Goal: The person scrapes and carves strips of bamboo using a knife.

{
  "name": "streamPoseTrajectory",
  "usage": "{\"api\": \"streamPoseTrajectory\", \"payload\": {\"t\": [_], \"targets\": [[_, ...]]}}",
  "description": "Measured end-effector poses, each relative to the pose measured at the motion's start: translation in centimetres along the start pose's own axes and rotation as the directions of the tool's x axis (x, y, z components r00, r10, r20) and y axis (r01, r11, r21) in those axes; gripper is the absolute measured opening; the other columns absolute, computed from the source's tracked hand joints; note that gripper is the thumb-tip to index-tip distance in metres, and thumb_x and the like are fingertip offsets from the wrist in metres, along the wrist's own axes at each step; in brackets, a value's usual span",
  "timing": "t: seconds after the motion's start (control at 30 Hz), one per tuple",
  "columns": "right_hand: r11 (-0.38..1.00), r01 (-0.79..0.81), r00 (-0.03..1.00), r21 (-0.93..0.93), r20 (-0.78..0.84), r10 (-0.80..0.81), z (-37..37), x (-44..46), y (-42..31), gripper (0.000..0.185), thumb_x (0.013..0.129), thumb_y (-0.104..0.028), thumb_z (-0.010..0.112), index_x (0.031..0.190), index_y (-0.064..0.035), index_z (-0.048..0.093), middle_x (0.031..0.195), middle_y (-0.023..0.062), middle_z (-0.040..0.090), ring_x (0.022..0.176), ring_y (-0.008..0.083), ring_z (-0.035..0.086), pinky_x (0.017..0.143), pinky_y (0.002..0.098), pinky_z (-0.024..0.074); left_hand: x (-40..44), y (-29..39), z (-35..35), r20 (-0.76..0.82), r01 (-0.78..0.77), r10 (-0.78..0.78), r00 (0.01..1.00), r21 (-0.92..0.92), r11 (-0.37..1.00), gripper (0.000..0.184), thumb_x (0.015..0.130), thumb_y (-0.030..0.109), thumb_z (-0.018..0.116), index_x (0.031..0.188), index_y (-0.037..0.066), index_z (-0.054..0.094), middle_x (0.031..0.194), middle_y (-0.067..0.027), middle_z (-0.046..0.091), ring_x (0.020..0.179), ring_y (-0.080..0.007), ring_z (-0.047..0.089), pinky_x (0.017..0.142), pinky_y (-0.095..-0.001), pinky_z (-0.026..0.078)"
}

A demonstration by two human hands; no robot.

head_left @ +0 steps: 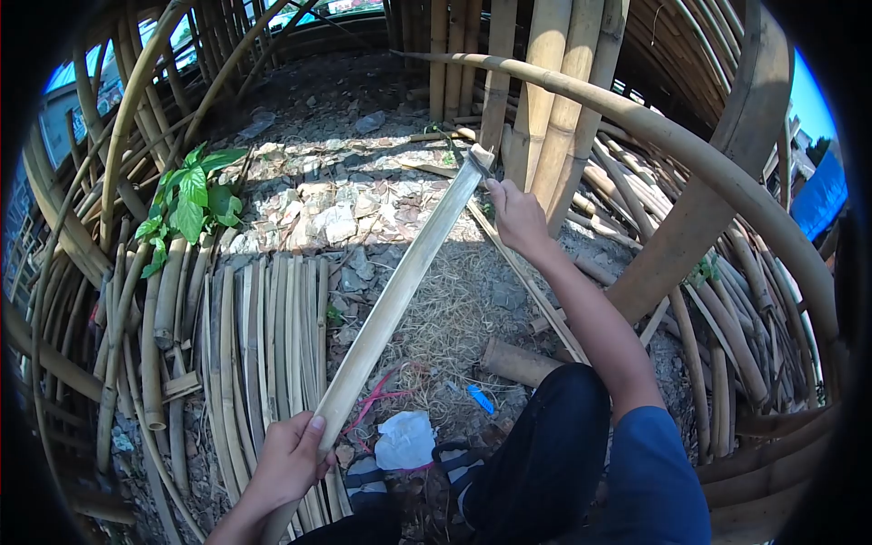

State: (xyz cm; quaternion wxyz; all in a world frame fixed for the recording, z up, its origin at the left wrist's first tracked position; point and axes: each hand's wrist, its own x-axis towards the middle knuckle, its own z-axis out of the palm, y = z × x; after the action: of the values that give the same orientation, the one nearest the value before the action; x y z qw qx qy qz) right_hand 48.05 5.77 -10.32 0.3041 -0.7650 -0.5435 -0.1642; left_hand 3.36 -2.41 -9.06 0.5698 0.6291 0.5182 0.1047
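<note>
A long split bamboo strip (391,313) runs slantwise from the lower left to the upper middle, its pale inner face turned up. My left hand (289,459) is closed around its near end, thumb on top. At the far end, my right hand (520,216) is closed, with its handle hidden by the fingers, on what looks like a knife (480,162). The short dark blade lies across the strip's tip. Beneath my left hand and to its left, a row of split bamboo strips (263,336) lies side by side on the ground.
Bamboo poles (549,100) stand upright at the back. A curved pole (654,118) arches across the right. Stacked bamboo (727,318) lies beyond my right arm. Near my feet are a bamboo piece (518,361), a white crumpled sheet (404,440) and a blue object (480,399). A leafy plant (189,204) grows left.
</note>
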Motion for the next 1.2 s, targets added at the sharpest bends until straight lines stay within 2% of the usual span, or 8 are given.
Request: {"api": "streamPoseTrajectory", "payload": {"t": [0.1,0.23,0.4,0.8,1.03,1.1,1.13,1.2], "targets": [[0.965,0.045,0.995,0.257,0.073,-0.066,0.2,-2.5,-1.6,0.042,0.103,-0.038,0.039,0.090,-0.0026,0.056,0.062,0.0249,0.059,0.062,0.0446,0.061,0.059,0.0545,0.0452,0.3,-0.2,-0.1,0.019,0.021,-0.021,1.000,-0.026,0.999,0.036,0.105,0.024,0.040,0.094,-0.004,0.060,0.061,-0.0040,0.057,0.046,-0.0090,0.053,0.043,-0.0245,0.042],[0.937,0.199,0.964,0.288,0.117,-0.240,0.6,-6.1,-3.7,0.037,0.102,-0.036,0.044,0.086,-0.0040,0.054,0.056,0.0189,0.057,0.053,0.0400,0.059,0.052,0.0512,0.0448,0.8,-0.9,-0.5,0.068,0.039,-0.029,0.997,-0.148,0.988,0.036,0.106,0.026,0.039,0.099,-0.004,0.059,0.062,-0.0050,0.057,0.045,-0.0094,0.050,0.042,-0.0249,0.041],[0.912,0.379,0.925,0.158,-0.039,-0.377,1.0,-5.5,-2.5,0.033,0.100,-0.033,0.049,0.082,-0.0064,0.051,0.051,0.0124,0.054,0.044,0.0325,0.056,0.041,0.0451,0.0419,0.6,-0.5,-0.6,0.106,0.048,-0.032,0.994,-0.153,0.987,0.037,0.106,0.027,0.038,0.097,-0.004,0.057,0.062,-0.0059,0.056,0.044,-0.0101,0.049,0.041,-0.0254,0.041],[0.993,0.112,0.992,0.029,-0.066,-0.110,1.6,-2.8,1.6,0.040,0.103,-0.038,0.039,0.085,-0.0048,0.051,0.059,0.0208,0.058,0.058,0.0436,0.060,0.053,0.0534,0.0466,0.4,-0.3,-0.3,0.145,0.068,-0.049,0.988,-0.128,0.989,0.036,0.106,0.026,0.038,0.095,-0.003,0.056,0.061,-0.0057,0.056,0.042,-0.0104,0.048,0.041,-0.0253,0.041],[0.992,0.127,0.988,-0.022,-0.087,-0.129,1.5,-1.8,3.5,0.042,0.104,-0.040,0.036,0.086,-0.0052,0.051,0.060,0.0203,0.059,0.059,0.0437,0.061,0.053,0.0530,0.0473,0.6,-0.2,-0.2,0.184,0.068,-0.041,0.982,-0.145,0.987,0.036,0.106,0.026,0.038,0.097,-0.004,0.056,0.061,-0.0057,0.056,0.043,-0.0104,0.048,0.042,-0.0254,0.041],[0.996,0.087,0.993,0.020,-0.085,-0.085,1.3,-1.6,3.4,0.043,0.103,-0.043,0.036,0.087,-0.0057,0.049,0.062,0.0248,0.058,0.063,0.0466,0.060,0.055,0.0539,0.0463,0.6,-0.1,-0.2,0.189,0.068,-0.038,0.981,-0.157,0.985,0.036,0.106,0.026,0.038,0.097,-0.004,0.056,0.061,-0.0057,0.056,0.044,-0.0105,0.048,0.042,-0.0255,0.041],[0.996,0.088,0.992,0.019,-0.089,-0.086,1.6,-1.5,3.5,0.043,0.103,-0.043,0.036,0.087,-0.0057,0.049,0.062,0.0248,0.058,0.063,0.0466,0.060,0.055,0.0539,0.0463,0.7,-0.1,-0.2,0.191,0.063,-0.030,0.981,-0.172,0.983,0.036,0.106,0.027,0.038,0.097,-0.004,0.056,0.062,-0.0058,0.056,0.044,-0.0105,0.048,0.042,-0.0255,0.041],[0.987,0.137,0.973,0.082,-0.200,-0.118,2.4,-1.4,3.0,0.045,0.104,-0.045,0.035,0.084,-0.0065,0.048,0.053,0.0165,0.054,0.047,0.0346,0.057,0.045,0.0452,0.0441,0.9,-0.2,-0.3,0.192,0.061,-0.026,0.981,-0.179,0.982,0.036,0.106,0.027,0.038,0.097,-0.004,0.056,0.062,-0.0060,0.056,0.043,-0.0109,0.047,0.042,-0.0257,0.041]]}}
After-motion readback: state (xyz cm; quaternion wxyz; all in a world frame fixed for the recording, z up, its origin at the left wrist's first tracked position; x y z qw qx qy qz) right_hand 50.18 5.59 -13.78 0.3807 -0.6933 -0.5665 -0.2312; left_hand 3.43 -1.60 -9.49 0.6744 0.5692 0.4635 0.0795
